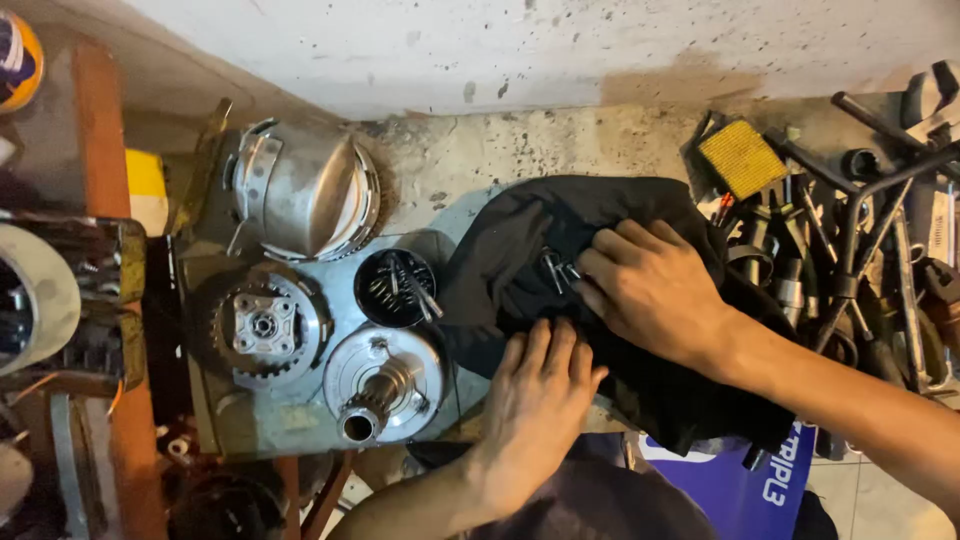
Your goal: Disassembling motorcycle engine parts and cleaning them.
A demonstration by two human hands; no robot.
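Left hand (535, 385): flat, fingers spread, grasping nothing; it presses the black cloth (520, 250) down, apparently to keep it from sliding.
Right hand (650, 290): fingertips pinched narrow on small metal bolts (556, 268) lying on the cloth.
Cloth: spread at the tray's right edge.
Tray (205, 420): carries clutch drum (305, 185), hub (265, 325), geared plate (385, 385), cup of springs (395, 288).
Tools (850, 250): heaped right.

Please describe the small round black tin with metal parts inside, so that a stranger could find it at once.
Start at the grey tray left of the black cloth. The tin sits at the tray's right side, touching the cloth's edge. Unlike the three big silvery clutch parts around it, it is small, black and full of springs and bolts.
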